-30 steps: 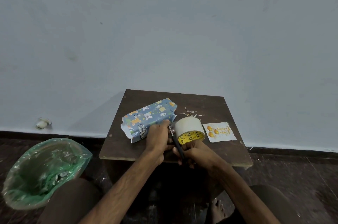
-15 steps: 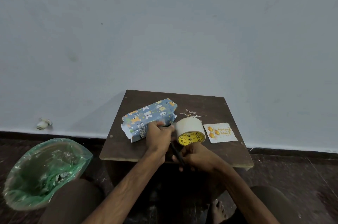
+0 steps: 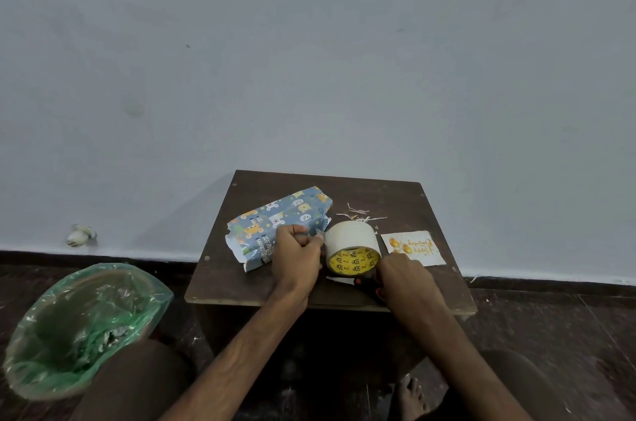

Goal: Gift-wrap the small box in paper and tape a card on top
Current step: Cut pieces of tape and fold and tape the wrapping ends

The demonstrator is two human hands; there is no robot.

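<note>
Currently: wrapped box [image 3: 280, 219] lies far-left on the tabletop [image 3: 395, 200], tape roll [image 3: 349, 240] just right of it, card [image 3: 414, 246] flat at right, apart from the box. Left hand [image 3: 297, 257] fingers pinch a tape strip [image 3: 318, 233] beside the roll. Right hand [image 3: 404, 279] fingers curl round scissors [image 3: 364, 282] near the front edge.

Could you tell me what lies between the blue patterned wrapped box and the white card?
A whitish tape roll with a yellow core, seen in the head view, between wrapped box and card.
</note>
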